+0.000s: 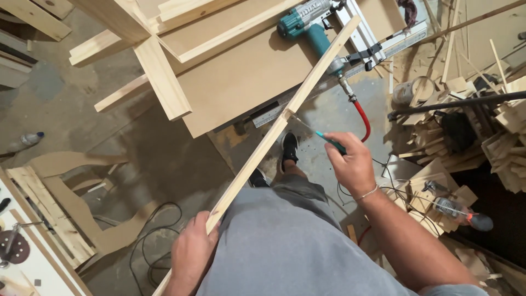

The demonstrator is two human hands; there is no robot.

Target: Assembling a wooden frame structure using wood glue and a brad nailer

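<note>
Fingers of the left hand [192, 255] wrap around the lower part of a long thin wooden strip [263, 145], closed on it near the person's waist. From that grip the strip runs up and to the right, slanting above the floor, and its far end rests on the tabletop [241, 77] beside a teal nail gun [309, 30]. The right hand [353, 164] sits just to the right of the strip's middle, its fingers curled and pinching a small teal-handled tool [331, 142] whose thin blade points toward a notch in the strip's edge; whether the tip touches the wood cannot be told.

The strip is pale, unfinished wood, straight and narrow, square in section, with a small step or chip at about mid-length. A red air hose [362, 118] hangs from the nail gun. Wood offcuts [466, 137] lie piled on the right, and a black shoe [289, 148] shows below the strip.
</note>
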